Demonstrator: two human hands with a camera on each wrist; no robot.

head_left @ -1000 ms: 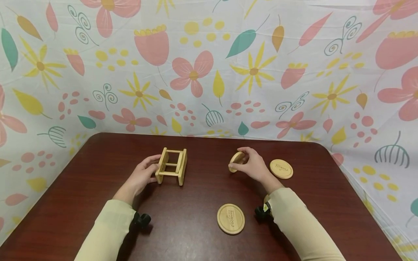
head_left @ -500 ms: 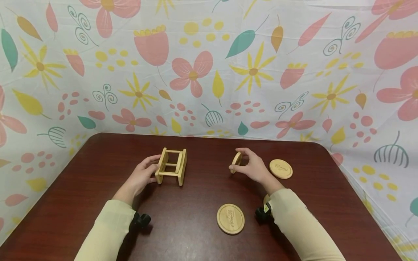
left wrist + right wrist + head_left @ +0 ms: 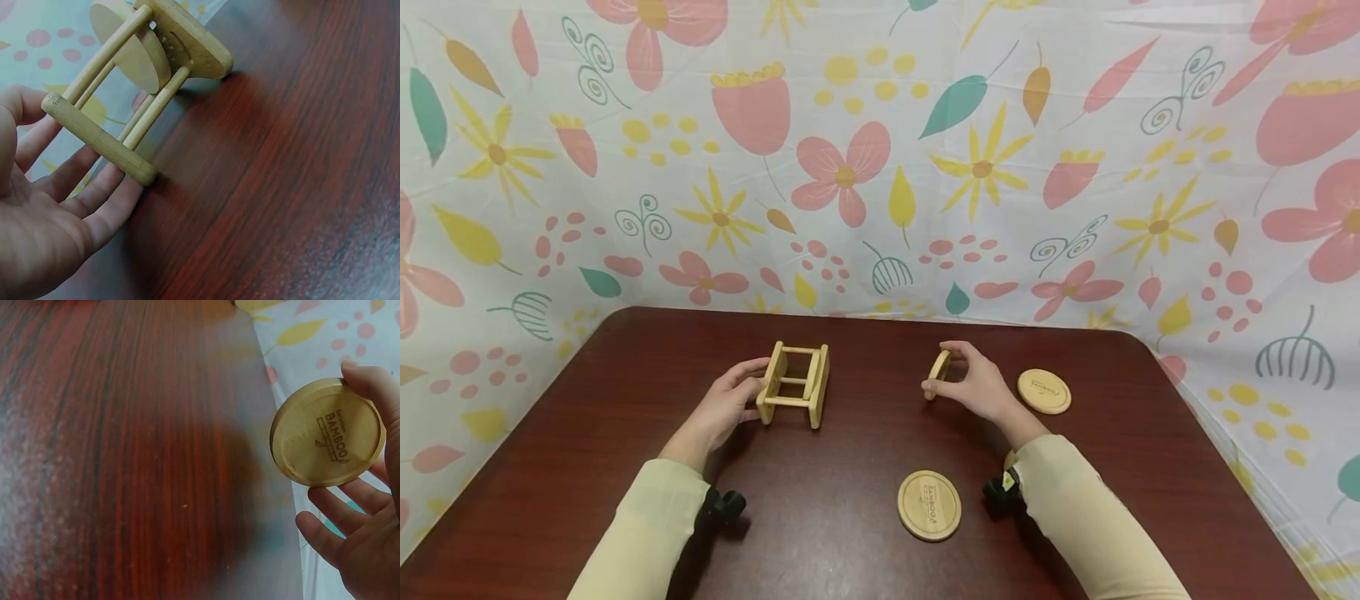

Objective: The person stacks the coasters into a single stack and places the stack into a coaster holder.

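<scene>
The left hand (image 3: 724, 406) has its grip around one side of the rack (image 3: 774, 377), thumb at the edge and fingers against the outer face. The rack stands on the desk (image 3: 857, 442), left of centre: two flat, round-cornered wooden panels joined by smooth round rods. Inside it, a pale disc (image 3: 142, 70) stands on edge beside the far panel. The right hand (image 3: 981, 385) pinches a coaster (image 3: 328, 432) on edge, thumb and fingers at its rim; it is round bamboo with a raised lip and "BAMBOO" burnt into the sunken face. Two matching rounds lie flat, a front round (image 3: 929, 506) and a right round (image 3: 1044, 392). The desk is dark red, streaky-grained and faintly glossy. Behind hangs a softly creased cloth (image 3: 910, 100) with printed flowers.
</scene>
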